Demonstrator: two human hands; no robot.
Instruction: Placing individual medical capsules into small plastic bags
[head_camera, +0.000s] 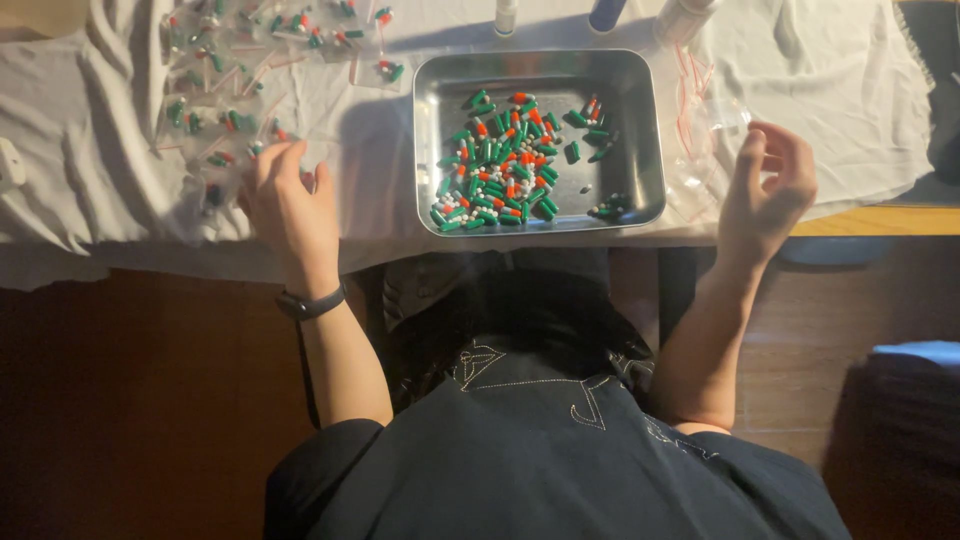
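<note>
1. Hand on our left (290, 205) rests at the near edge of the surface, back up, with fingers loosely spread and holding nothing; the fingertips touch the clear small bags (235, 130) that lie there.
2. Our right hand (765, 190) is lifted just beside the tray, palm turned inward, fingers curled but apart. We see nothing pinched between them, although a transparent film could hide there and we cannot be sure.
3. We judge that this is a pause between two fillings: the left hand is at the finished bags and the right hand is near the empty ones. The next move would need a fine pinch, because both the bag film and the capsules are slippery and small.
4. The capsules (500, 160) lie in the steel tray (640, 120) between the two hands, mostly heaped in its left half, with a few scattered to the right. They are smooth, oblong, glossy, coloured green, orange-red and white.
5. The tray is rectangular, with rounded corners and a raised rim, of dull shiny metal.
6. The small bags at the left are thin and clear, and each holds some capsules. More empty bags with red strips (700, 110) lie right of the tray.
7. A white cloth (850, 90), soft and wrinkled, covers the surface. On our left wrist is a dark band (310, 303).
</note>
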